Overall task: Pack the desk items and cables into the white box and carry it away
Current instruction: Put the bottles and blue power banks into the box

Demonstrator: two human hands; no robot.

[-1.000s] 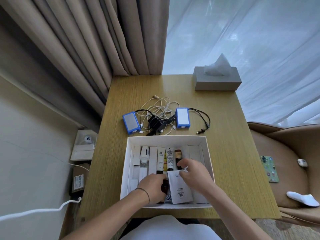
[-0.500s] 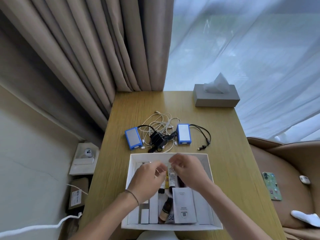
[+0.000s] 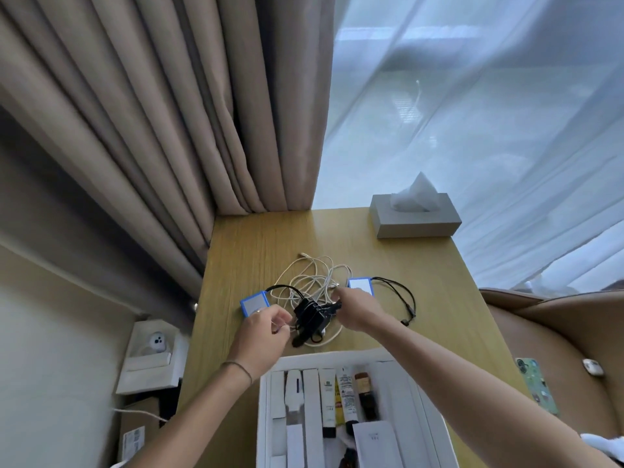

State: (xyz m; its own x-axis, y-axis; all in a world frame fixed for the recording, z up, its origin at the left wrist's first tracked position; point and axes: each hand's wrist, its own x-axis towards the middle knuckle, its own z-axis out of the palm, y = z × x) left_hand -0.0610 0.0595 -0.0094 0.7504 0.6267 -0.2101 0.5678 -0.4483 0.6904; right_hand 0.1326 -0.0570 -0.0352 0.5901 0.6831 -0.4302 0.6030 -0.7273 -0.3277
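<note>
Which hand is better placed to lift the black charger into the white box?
Right hand: its fingertips already meet the black charger. The left hand is beside it, on white cable.

bare wood of the desk lies open behind the cable tangle, up to the curtain at the far left and the tissue box at the far right. left of the tangle the left blue pack blocks the way, right of it the right blue pack and a black lead. the white box closes the near side just in front of the tangle. both hands, left hand and right hand, crowd the tangle's near edge.
</note>
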